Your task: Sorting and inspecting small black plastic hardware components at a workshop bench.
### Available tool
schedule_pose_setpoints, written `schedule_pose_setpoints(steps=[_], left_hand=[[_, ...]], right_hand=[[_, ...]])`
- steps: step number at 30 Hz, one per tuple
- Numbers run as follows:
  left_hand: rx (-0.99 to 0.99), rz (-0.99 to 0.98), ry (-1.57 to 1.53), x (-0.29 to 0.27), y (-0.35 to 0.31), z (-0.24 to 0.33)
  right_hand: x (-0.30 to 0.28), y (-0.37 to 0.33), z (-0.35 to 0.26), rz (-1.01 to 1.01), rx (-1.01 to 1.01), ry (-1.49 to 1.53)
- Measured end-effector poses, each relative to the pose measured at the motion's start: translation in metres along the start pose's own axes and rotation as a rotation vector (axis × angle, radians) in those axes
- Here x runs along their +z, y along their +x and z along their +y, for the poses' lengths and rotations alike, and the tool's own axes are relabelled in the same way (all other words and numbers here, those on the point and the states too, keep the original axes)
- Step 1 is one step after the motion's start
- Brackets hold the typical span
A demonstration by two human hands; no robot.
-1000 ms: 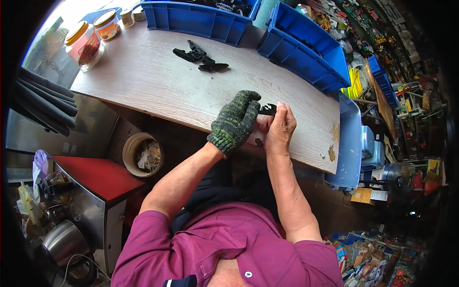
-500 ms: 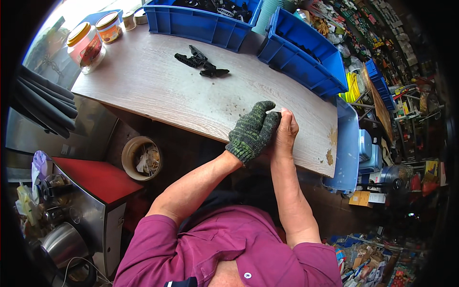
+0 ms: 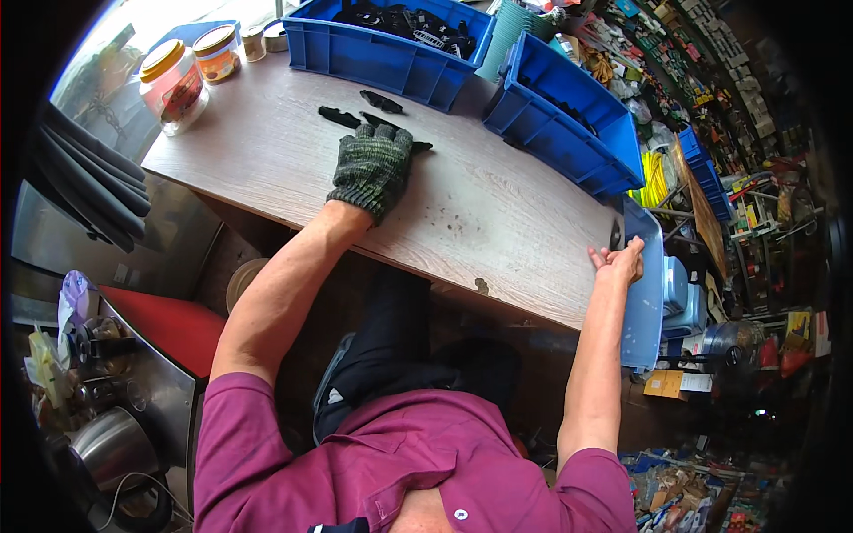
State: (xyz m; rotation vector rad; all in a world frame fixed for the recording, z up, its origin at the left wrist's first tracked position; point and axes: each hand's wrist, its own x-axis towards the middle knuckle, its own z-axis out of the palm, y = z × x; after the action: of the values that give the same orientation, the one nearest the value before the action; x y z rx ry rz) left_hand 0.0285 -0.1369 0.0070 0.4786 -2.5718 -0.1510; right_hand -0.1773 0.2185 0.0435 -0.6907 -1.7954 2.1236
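My left hand (image 3: 369, 167), in a dark green knitted glove, is over several small black plastic parts (image 3: 339, 117) on the table. Its fingers reach down onto them, and the fingertips are partly hidden. One loose black part (image 3: 380, 102) lies just past the glove. At the table's right edge, my bare right hand (image 3: 619, 262) is open, palm up, with fingers apart. A small dark piece (image 3: 616, 234) shows just beyond its fingertips, apart from them, beside the light blue bin (image 3: 647, 306).
Two blue crates (image 3: 382, 60) (image 3: 569, 133) with black parts line the table's (image 3: 498, 222) far side. Jars (image 3: 173, 89) stand at the far left. A waste bucket (image 3: 240, 282) sits below my left forearm. Cluttered goods fill the right side.
My hands were together near the table's front middle. The left has moved far and left onto the black parts; the right has moved right to the bin and opened. The black parts have spread apart.
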Motion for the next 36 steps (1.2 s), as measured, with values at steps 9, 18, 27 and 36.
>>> schedule_pose_setpoints(steps=[9, 18, 27, 36], left_hand=[[0.163, -0.232, -0.068, -0.005, -0.007, 0.009], [0.102, -0.057, -0.105, -0.004, 0.0, 0.007], [0.109, -0.157, -0.511, -0.008, -0.002, 0.008], [0.217, -0.266, -0.359, -0.012, -0.001, 0.014]], right_hand=[[0.049, -0.052, 0.033, -0.526, 0.016, -0.245], [0.124, -0.079, 0.05, -0.637, -0.113, -0.525], [0.157, -0.094, 0.05, -0.566, -0.442, -0.822], [0.16, -0.093, 0.051, -0.632, -0.575, -0.862]])
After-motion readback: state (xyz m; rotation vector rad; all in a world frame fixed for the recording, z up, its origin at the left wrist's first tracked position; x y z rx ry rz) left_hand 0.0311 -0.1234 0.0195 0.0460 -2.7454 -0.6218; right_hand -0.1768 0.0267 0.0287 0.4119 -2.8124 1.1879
